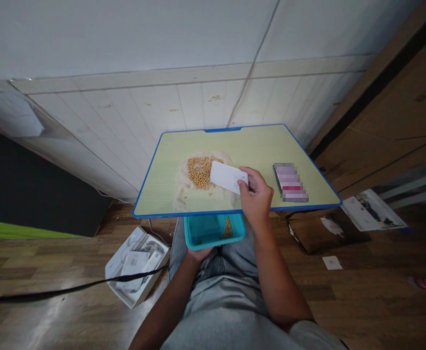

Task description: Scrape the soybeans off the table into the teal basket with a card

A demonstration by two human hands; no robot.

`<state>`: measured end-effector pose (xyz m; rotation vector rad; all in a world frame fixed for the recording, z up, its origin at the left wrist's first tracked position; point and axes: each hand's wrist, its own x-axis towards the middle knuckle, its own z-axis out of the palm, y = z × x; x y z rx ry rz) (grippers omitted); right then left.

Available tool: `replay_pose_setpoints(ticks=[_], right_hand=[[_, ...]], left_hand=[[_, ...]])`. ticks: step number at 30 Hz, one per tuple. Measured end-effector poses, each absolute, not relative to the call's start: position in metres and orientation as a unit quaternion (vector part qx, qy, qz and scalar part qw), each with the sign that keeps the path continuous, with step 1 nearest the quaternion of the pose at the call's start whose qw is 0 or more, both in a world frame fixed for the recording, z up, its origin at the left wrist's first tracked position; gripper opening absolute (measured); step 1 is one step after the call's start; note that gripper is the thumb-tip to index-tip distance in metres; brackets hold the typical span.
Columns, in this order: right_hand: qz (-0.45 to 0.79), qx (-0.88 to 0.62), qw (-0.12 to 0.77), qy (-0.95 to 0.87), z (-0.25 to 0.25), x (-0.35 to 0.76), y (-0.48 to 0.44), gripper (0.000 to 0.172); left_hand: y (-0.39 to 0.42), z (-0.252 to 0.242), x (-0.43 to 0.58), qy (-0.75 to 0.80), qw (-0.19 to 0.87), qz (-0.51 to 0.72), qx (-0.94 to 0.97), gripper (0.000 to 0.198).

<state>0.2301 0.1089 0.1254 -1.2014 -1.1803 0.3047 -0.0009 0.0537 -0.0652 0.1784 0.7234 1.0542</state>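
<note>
Pinching a white card [224,177] between thumb and fingers, the right hand [252,195] reaches over the tabletop [256,146]. Just to the left of that hand, at the card's far end, lies a patch of round, golden-yellow beans [198,174], bunched closely at the middle and ringed by fine, pale grains [182,188] that thin into a loose scatter toward the person. The card hides part of the patch's right side.

Below the table's near edge, the left hand [199,253] is under a teal tray [205,231]; its fingers are mostly hidden, so whether they are curled or flat cannot be told. A narrow heap of beans lies at the tray's right, and the table's edge overlaps its far side.

To the right of the right hand rests a phone [292,183], well apart from the beans. Left of the left hand, an open white box [153,284] sits on the floor, crossed by a black strap [70,290].
</note>
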Motion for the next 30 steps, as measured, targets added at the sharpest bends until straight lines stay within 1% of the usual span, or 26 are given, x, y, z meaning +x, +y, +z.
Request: replay_pose_setpoints(ticks=[3, 7, 11, 17, 22, 25, 30], right_hand=[[0.152, -0.516, 0.661, -0.524, 0.1255, 0.2309, 0.1088, 0.036], [0.151, -0.517, 0.663, -0.521, 0.1255, 0.2309, 0.1089, 0.036], [0.17, -0.505, 0.658, -0.531, 0.1244, 0.2298, 0.1102, 0.035], [0.156, -0.503, 0.662, -0.533, 0.1245, 0.2287, 0.1126, 0.036], [0.18, -0.499, 0.657, -0.536, 0.1275, 0.2306, 0.1115, 0.033], [0.201, -0.491, 0.662, -0.53, 0.1295, 0.2325, 0.1091, 0.033], [0.211, -0.489, 0.659, -0.531, 0.1286, 0.2348, 0.1053, 0.031]], left_hand=[[0.0533, -0.0604, 0.0002, 0.343, 0.796, 0.495, 0.061, 0.083], [0.0547, -0.0551, -0.0005, 0.32, 0.804, 0.494, 0.089, 0.081], [0.0555, -0.0574, -0.0001, 0.326, 0.799, 0.497, 0.088, 0.086], [0.055, -0.0612, 0.001, 0.334, 0.796, 0.499, 0.084, 0.079], [0.0544, -0.0567, 0.0013, 0.322, 0.8, 0.499, 0.085, 0.082], [0.0539, -0.0571, 0.0011, 0.326, 0.802, 0.497, 0.069, 0.077], [0.0553, -0.0599, -0.0004, 0.319, 0.805, 0.494, 0.084, 0.063]])
